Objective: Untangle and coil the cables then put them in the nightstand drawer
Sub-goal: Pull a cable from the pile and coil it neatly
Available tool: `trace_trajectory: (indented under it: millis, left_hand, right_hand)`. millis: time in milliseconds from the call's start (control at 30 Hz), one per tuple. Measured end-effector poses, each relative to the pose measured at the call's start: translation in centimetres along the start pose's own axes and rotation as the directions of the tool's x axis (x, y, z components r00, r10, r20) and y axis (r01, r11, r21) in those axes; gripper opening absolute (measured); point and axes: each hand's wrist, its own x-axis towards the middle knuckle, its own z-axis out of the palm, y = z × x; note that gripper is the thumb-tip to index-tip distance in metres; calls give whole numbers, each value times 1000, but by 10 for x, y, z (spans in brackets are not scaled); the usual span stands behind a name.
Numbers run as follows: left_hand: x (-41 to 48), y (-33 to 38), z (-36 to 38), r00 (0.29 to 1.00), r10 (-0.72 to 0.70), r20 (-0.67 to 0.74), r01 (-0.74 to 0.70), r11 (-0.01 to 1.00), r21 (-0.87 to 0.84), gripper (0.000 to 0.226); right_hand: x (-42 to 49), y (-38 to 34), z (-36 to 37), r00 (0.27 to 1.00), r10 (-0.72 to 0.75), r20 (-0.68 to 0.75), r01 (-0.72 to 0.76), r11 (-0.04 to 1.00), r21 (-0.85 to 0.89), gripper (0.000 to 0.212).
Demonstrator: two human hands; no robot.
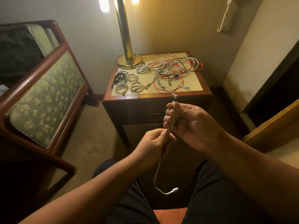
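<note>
Nearest the camera, the free end of a white cable (157, 174) hung between the person's dark-clad knees, curling to a white plug at the bottom. Above it, the left hand (152, 141) pinched the cable, thumb and fingers closed on the strand. Just beyond and touching, the right hand (189, 123) held several folded loops of the same cable upright, its fingers (168, 118) curled around the bundle.

Behind the hands stood the wooden table (205, 94), its drawer (137, 115) in shadow and partly hidden by the right hand. On the table's left part lay several small coiled cables (127, 81), mostly white and one black. To their right a tangled pile (174, 70) of white, orange-red and black cables spread over the yellowish top, some ends reaching near the front edge. A brass lamp (129, 61) stood at the back left corner. A green-patterned upholstered bench (47, 97) sat to the left.
</note>
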Motion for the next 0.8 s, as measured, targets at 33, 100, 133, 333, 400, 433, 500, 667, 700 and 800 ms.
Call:
trace_trajectory:
  millis: [33,100,133,333,400,433,500,667,700,800]
  left_hand:
    - [-2,0,2,999,-34,29,33,998,57,36]
    - [-6,2,7,986,-125,112,104,978,180,40]
    - [-9,4,8,973,-168,156,129,964,230,41]
    - [-12,33,-9,965,-154,212,114,975,188,33]
    - [-11,43,-24,982,-59,181,18,975,221,24]
    - [-11,46,-31,987,-7,160,-28,976,217,22]
    - [-9,50,-43,991,82,105,-101,975,196,23]
    - [-7,42,-50,970,231,-71,-220,966,136,22]
    - [-7,40,-48,967,241,-88,-231,967,106,24]
    - [-8,36,-39,968,237,-85,-236,972,18,30]
  right_hand:
    - [3,-2,-2,998,-37,-56,37,999,-9,24]
    - [8,-6,-8,981,-114,-159,99,990,-99,24]
    - [11,-7,-13,969,-151,-196,115,977,-181,23]
    - [6,-4,-35,974,-182,-134,14,640,-768,23]
    - [5,-1,-36,992,-102,-73,-7,537,-844,23]
    - [5,0,-36,997,-53,-53,-19,515,-857,23]
    - [5,4,-34,998,57,-22,-49,525,-850,27]
    - [2,3,-24,959,278,49,-173,715,-677,38]
    - [2,3,-22,944,315,98,-190,762,-619,34]
    - [-1,3,-18,892,352,282,-212,879,-427,25]
